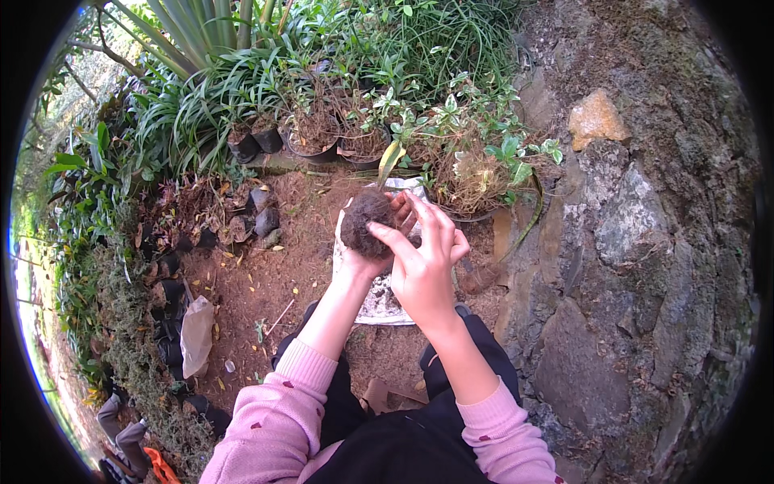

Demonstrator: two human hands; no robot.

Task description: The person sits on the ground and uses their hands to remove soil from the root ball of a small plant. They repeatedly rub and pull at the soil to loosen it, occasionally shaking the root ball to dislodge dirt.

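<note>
A dark brown root ball point(364, 219) with a pale yellow-green leaf rising from it is held up in front of me over bare soil. My left hand point(372, 260) cups it from below and behind. My right hand point(425, 260) is on its right side, fingers spread over the clump and the forefinger pointing left across it. Under both hands lies a white plastic sack point(379, 302) flat on the ground. Pink sleeves cover my forearms.
A rough stone wall point(637, 242) fills the right side. Several black pots point(313, 139) with plants stand at the back, and a leafy potted plant point(476, 173) sits by the wall. Small black nursery bags point(171, 290) line the left, next to a crumpled pale bag point(197, 332).
</note>
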